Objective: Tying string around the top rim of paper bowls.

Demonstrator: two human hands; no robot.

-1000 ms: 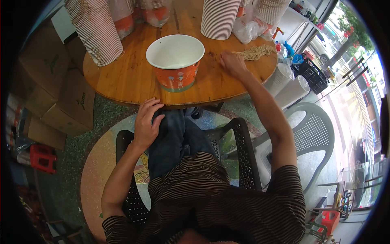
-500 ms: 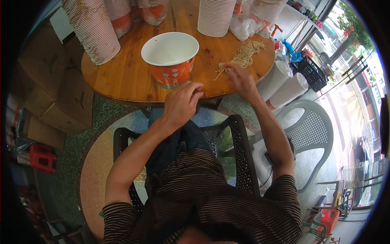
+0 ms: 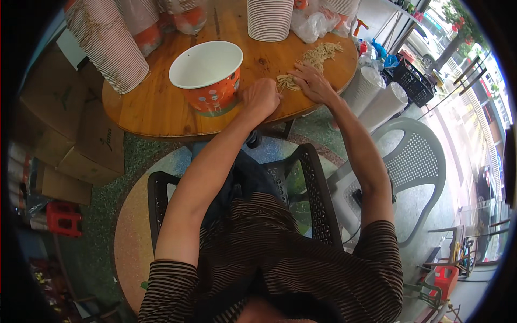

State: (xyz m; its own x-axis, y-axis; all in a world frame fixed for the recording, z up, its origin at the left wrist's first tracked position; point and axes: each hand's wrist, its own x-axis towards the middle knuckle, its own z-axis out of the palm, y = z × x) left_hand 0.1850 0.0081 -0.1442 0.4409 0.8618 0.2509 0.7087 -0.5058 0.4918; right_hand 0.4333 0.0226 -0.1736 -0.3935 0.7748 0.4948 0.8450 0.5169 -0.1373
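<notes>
On the wooden table, a pile of thin tan string-like strands (image 3: pixel 322 55) lies to the right, with a small loop of it between my hands. My left hand (image 3: pixel 261 99) is closed at the near edge of that loop, beside the bowl; whatever its fingers pinch is hidden. My right hand (image 3: pixel 314 85) rests over the near part of the pile, its fingers stretched out and touching the strands. Left of my left hand stands a large paper bucket (image 3: pixel 207 94), orange outside with printed figures and white inside, upright with its mouth up.
A leaning stack of white paper buckets (image 3: pixel 110 54) with strands draped on it stands at the table's left. Another stack (image 3: pixel 269 21) and bagged buckets (image 3: pixel 186 16) line the back. Cardboard boxes (image 3: pixel 89 142) flank the left; a grey plastic chair (image 3: pixel 414 156) stands right.
My left hand has moved forward and right to the strands, and my right hand has lowered onto them. The near strands are bunched into a loop. The view has shifted slightly.
</notes>
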